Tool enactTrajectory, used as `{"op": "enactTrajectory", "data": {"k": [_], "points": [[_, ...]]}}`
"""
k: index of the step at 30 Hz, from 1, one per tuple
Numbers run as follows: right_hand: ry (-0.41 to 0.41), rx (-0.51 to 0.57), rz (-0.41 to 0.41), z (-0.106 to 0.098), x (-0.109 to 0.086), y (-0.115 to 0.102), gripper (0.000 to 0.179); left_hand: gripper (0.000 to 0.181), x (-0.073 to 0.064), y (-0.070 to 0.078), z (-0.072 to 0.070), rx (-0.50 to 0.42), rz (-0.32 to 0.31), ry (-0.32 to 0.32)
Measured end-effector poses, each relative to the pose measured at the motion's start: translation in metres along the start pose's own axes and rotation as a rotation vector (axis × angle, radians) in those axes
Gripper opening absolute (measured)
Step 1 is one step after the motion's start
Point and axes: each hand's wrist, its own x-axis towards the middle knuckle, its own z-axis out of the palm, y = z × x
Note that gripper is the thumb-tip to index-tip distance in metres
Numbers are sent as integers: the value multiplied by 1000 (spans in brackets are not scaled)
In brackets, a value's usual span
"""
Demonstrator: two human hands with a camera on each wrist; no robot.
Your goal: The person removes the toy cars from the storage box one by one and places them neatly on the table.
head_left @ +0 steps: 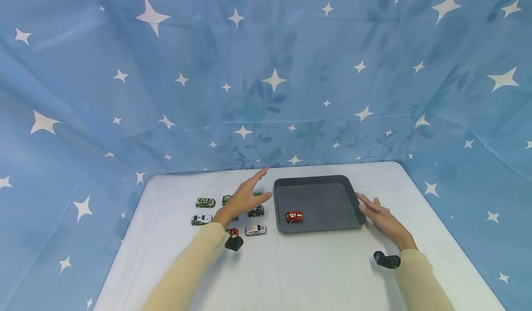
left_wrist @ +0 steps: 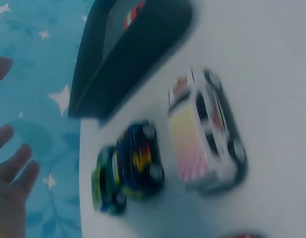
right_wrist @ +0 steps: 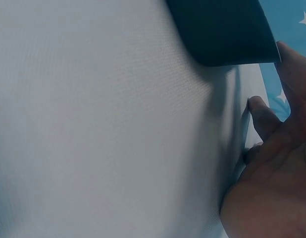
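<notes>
My left hand [head_left: 244, 199] hovers over the toy cars left of the tray, fingers extended and thumb apart, holding nothing. Below and around it are a dark blue toy car [head_left: 256, 211], a white and pink one [head_left: 255, 230] and a partly covered orange-red one [head_left: 233, 232]. A dark grey tray [head_left: 324, 200] lies in the middle of the table, with a red toy car [head_left: 294, 217] at its front left. At the tray's right side is my right hand [head_left: 384, 221]; in the right wrist view a fingertip [right_wrist: 281, 48] meets the tray's rim.
Farther left stand a green camouflage toy car [head_left: 205, 202] and a white one [head_left: 202, 219]. Other green cars are partly hidden behind the left hand. A white cloth covers the table [head_left: 307, 269]. A blue starry curtain [head_left: 266, 117] hangs behind it and at the sides.
</notes>
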Motion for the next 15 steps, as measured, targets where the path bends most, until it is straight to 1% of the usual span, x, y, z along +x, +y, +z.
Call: {"op": "enactTrajectory", "data": {"k": [3,7,11,15], "points": [[-1,7,-9,-2,0,-3,73,83,9,8,8,-5,6,-22],[5,15,-23,-2,-1,-4,71,83,17,16,21,-6,18,-52],[6,25,-13,-1,1,-3,70,83,21,21,32,-5,37,-80],[6,28,-4,-1,2,0,69,81,23,25,42,-11,31,-113]]}}
